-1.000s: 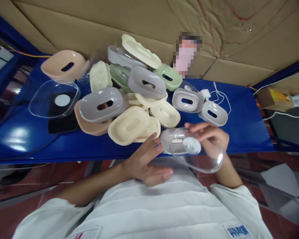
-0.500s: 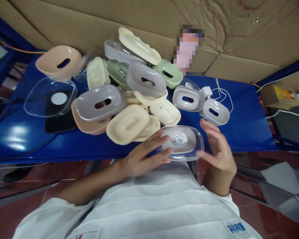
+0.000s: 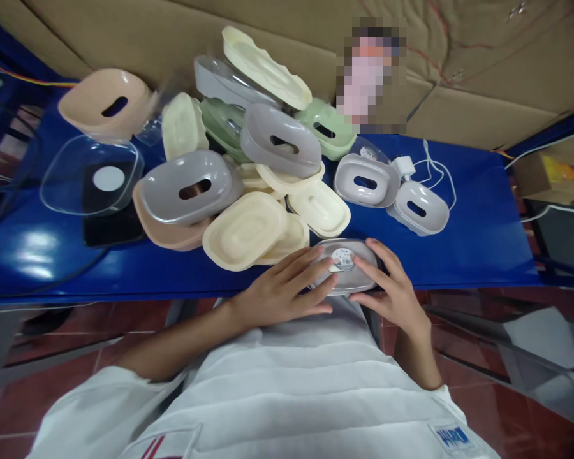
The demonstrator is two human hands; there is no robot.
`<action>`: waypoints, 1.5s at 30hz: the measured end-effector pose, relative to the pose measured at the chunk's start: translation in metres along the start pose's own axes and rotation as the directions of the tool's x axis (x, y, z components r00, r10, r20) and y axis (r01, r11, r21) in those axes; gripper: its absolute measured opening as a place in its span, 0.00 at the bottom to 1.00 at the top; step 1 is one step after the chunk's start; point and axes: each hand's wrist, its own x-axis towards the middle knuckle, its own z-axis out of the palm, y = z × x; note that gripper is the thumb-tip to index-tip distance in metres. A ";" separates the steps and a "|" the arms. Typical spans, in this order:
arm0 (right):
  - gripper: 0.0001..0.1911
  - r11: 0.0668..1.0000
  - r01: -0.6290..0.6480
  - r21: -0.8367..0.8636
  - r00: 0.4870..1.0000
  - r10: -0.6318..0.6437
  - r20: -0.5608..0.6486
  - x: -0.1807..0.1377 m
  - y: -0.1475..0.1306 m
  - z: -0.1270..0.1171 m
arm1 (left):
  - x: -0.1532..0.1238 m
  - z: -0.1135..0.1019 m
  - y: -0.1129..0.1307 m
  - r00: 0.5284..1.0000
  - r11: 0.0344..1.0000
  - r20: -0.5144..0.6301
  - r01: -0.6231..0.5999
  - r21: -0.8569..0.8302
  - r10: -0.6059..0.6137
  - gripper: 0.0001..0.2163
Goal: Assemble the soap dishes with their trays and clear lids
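A grey oval box under a clear lid (image 3: 345, 266) with a round white sticker sits at the near edge of the blue table (image 3: 478, 236). My left hand (image 3: 282, 292) lies flat on the lid's left side, fingers stretched out. My right hand (image 3: 391, 288) presses on its right side, fingers spread over the top. Both hands touch the lid; neither wraps around it.
A heap of cream, grey, green and peach oval box parts (image 3: 249, 166) fills the table's middle. Two closed grey boxes (image 3: 392, 191) and a white charger with cable (image 3: 428, 167) lie to the right. A clear lid (image 3: 90, 175) covers a dark device at left. Cardboard stands behind.
The clear lid, held up in my right hand a second ago, now lies on the grey box. Both hands have come down flat onto it.
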 end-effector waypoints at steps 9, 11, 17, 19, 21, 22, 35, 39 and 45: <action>0.47 0.990 0.135 -0.043 0.991 -0.136 -0.021 -0.002 0.004 0.018 | -0.005 -0.006 -0.001 0.999 0.998 -0.037 -0.004 0.056 0.006 0.16; 0.47 0.989 0.140 -0.040 0.990 -0.140 -0.019 -0.001 0.004 0.018 | -0.005 -0.005 -0.001 0.998 0.999 -0.056 -0.007 0.032 0.008 0.18; 0.46 0.989 0.147 -0.022 0.989 -0.148 -0.030 -0.001 0.005 0.017 | -0.005 -0.006 -0.006 0.994 0.999 -0.102 -0.041 0.011 0.042 0.18; 0.46 0.989 0.149 -0.026 0.988 -0.150 -0.037 -0.002 0.006 0.017 | -0.005 -0.007 -0.008 0.993 0.998 -0.098 -0.060 0.026 0.062 0.16; 0.44 0.989 0.142 -0.036 0.989 -0.143 -0.047 -0.003 0.006 0.018 | -0.005 -0.008 -0.008 0.992 0.996 -0.096 -0.077 0.035 0.080 0.15; 0.43 0.990 0.137 -0.040 0.989 -0.139 -0.051 -0.003 0.007 0.017 | -0.005 -0.008 -0.008 0.992 0.996 -0.096 -0.080 0.036 0.083 0.14; 0.40 0.993 0.112 0.036 0.993 -0.110 -0.044 0.004 0.005 0.012 | 0.001 -0.004 -0.011 0.999 0.996 -0.011 0.048 -0.077 -0.049 0.14; 0.49 0.995 0.103 -0.010 0.993 -0.103 -0.061 -0.002 0.006 0.014 | 0.001 -0.002 -0.011 0.998 0.996 -0.024 0.049 -0.080 -0.051 0.12; 0.48 0.995 0.086 -0.054 0.994 -0.089 -0.060 -0.002 0.006 0.018 | 0.000 0.000 -0.010 0.993 0.982 -0.015 0.111 -0.155 -0.115 0.13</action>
